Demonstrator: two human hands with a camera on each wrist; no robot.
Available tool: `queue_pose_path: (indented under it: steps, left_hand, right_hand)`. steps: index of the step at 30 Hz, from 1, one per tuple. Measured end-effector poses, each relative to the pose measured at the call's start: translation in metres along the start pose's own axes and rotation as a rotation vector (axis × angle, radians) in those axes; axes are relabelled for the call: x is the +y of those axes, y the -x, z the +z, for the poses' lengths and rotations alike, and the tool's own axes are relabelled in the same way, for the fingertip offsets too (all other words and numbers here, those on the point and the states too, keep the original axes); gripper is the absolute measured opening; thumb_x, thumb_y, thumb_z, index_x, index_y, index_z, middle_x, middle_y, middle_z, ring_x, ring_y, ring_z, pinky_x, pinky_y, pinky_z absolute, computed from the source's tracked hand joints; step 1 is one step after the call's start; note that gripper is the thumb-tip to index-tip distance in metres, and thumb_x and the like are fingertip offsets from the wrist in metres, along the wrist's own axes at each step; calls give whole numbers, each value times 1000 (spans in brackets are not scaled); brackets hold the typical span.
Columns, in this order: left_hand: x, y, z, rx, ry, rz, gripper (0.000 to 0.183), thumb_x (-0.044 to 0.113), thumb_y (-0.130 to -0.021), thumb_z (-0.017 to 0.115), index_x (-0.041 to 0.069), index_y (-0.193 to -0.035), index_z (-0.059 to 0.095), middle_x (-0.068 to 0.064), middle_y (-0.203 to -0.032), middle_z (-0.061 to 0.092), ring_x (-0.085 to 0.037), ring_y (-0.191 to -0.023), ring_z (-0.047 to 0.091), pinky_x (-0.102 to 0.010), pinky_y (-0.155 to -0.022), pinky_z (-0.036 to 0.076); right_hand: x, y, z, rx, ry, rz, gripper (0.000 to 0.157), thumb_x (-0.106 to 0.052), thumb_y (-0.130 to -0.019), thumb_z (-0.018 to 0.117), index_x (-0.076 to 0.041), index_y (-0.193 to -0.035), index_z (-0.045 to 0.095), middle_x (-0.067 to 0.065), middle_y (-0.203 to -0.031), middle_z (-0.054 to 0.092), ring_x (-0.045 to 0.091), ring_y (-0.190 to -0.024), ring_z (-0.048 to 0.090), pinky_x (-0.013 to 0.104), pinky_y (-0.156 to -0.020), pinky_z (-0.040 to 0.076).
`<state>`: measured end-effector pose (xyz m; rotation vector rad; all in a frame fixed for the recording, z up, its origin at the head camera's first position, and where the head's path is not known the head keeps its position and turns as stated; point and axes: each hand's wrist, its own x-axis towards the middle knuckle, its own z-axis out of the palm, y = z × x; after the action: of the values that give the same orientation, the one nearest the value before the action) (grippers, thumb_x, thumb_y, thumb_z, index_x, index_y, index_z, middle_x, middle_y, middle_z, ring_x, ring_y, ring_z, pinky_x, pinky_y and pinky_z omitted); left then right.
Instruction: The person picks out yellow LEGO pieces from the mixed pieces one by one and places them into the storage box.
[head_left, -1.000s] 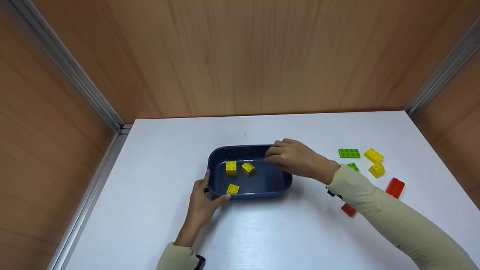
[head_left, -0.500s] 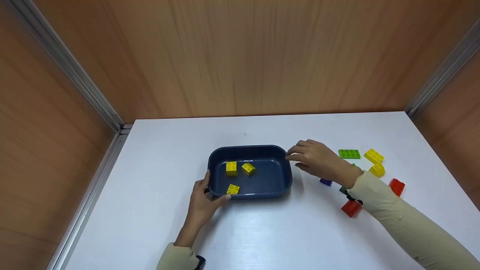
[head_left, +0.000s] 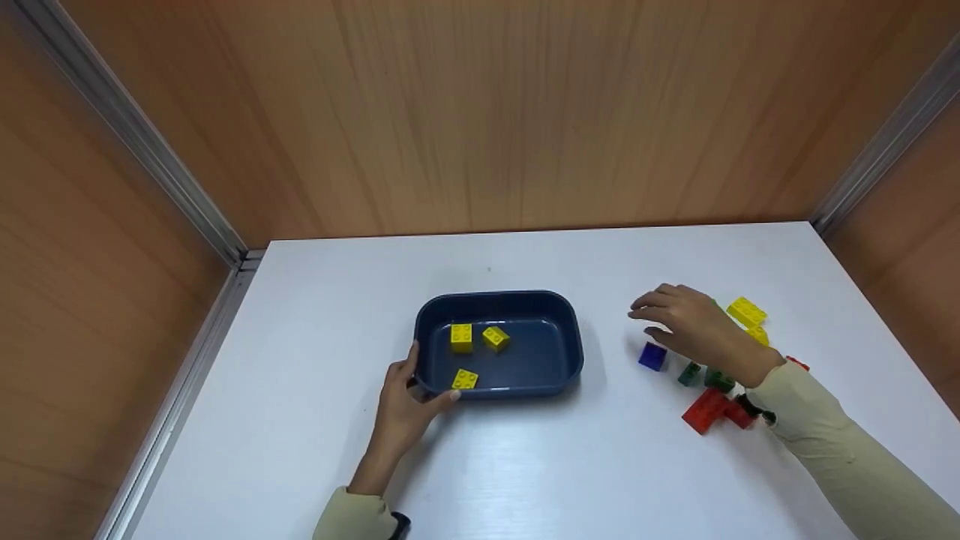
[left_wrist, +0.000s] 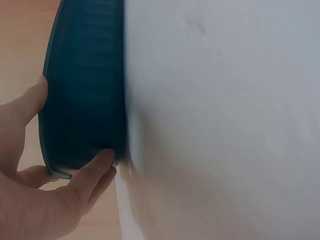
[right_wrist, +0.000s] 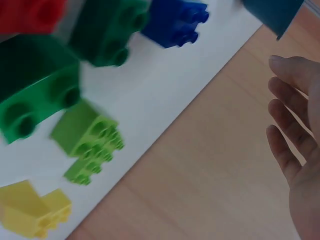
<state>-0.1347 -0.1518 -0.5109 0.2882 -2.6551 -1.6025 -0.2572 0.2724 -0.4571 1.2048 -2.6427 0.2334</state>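
Observation:
My left hand (head_left: pixel 405 409) holds the dark blue tray (head_left: pixel 517 391) by its near left corner, thumb at the front rim and fingers along the left side; the left wrist view shows the fingertips against the tray wall (left_wrist: pixel 85 90). Inside the tray lie three yellow toy bricks (head_left: pixel 461 338), apart from one another. To the right, my right hand (head_left: pixel 694 326) hovers over the loose bricks with nothing between its fingers, which are extended and spread a little. Nearest below it is a blue brick (head_left: pixel 652 356). Light green bricks (right_wrist: pixel 87 132) are mostly hidden behind this hand in the head view.
Dark green bricks (head_left: pixel 689 374) and red bricks (head_left: pixel 705 410) lie near the right wrist, partly covered by it. Yellow bricks (head_left: pixel 746 311) sit farther back on the white table (head_left: pixel 330 315). Wooden panels (head_left: pixel 480 112) rise behind and at both sides.
My right hand has moved right, from over the tray's right side to above the loose bricks, uncovering the blue brick. The left hand, tray and yellow bricks in it stay in place.

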Motion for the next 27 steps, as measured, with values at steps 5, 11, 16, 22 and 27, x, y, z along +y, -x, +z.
queue_pose_path:
  steps: [5,11,16,22,27]
  left_hand:
    - [-2,0,-1,-4,0,-1,103,18,-86,90,3,-167,27,-26,-148,46,-45,-140,51,-50,-115,49]
    - [-3,0,-2,-7,-4,-4,103,18,-87,90,4,-167,26,-26,-148,46,-45,-140,52,-49,-114,50]
    - [-3,0,-4,-8,-4,-2,102,17,-87,89,4,-167,26,-25,-147,47,-44,-139,52,-50,-115,49]
    - [-3,1,-6,-5,-12,1,102,17,-87,89,4,-167,26,-25,-147,47,-44,-139,52,-52,-117,46]
    - [-3,0,-6,-8,-7,1,102,17,-88,88,3,-167,26,-26,-148,47,-45,-140,51,-52,-117,46]
  right_hand:
    - [10,16,1,15,6,64,42,0,-76,94,-6,-115,81,11,-114,78,30,-105,71,47,-91,63]
    - [24,34,1,54,3,90,44,3,-73,94,-4,-114,82,12,-113,78,32,-104,72,48,-87,64]
    - [31,44,-3,73,-6,132,44,4,-73,94,-6,-114,81,12,-115,77,33,-105,71,51,-88,64]
    - [38,51,-8,50,-6,229,46,5,-75,92,-7,-119,80,13,-116,76,35,-107,70,55,-90,62]
    - [47,59,-9,56,29,290,48,6,-75,92,-5,-120,79,17,-117,76,37,-106,70,56,-88,63]
